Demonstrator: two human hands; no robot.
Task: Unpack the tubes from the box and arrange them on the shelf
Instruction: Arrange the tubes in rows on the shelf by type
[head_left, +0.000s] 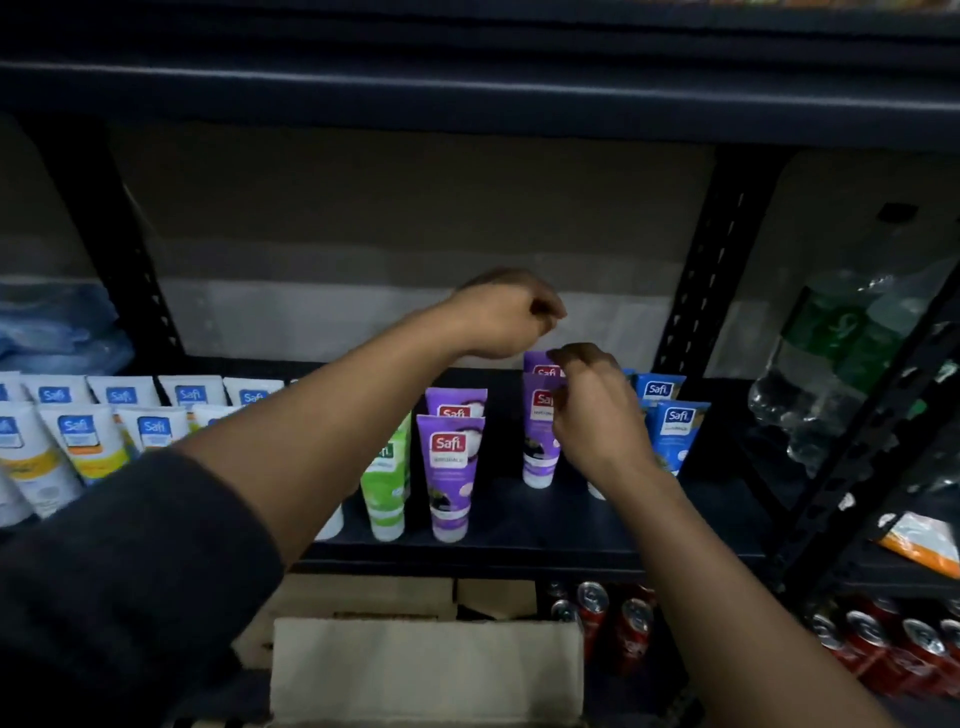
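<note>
Step in hand: seating a purple tube (537, 441) on the shelf (597, 519), cap down, in the right purple column in front of another purple one (537, 361).

Right hand (597, 415) pinches that tube at its crimped top and right edge. Left hand (511, 312) hovers above the column, fingers curled, nothing visible in it.

To do it well:
- Square the logo to the front.
- Line it up with the left purple column (449, 467).
- Let go only once it stands on its cap; the blue tubes (675, 431) just beside could topple.

The box (426, 670) sits below the shelf; its contents are not visible.

Text: "Safi" on a red badge on the purple tubes, on a blue badge on the blue tubes and the white tubes (78, 441). The green tube (387, 483) has its logo half hidden. Small print is unreadable.
</note>
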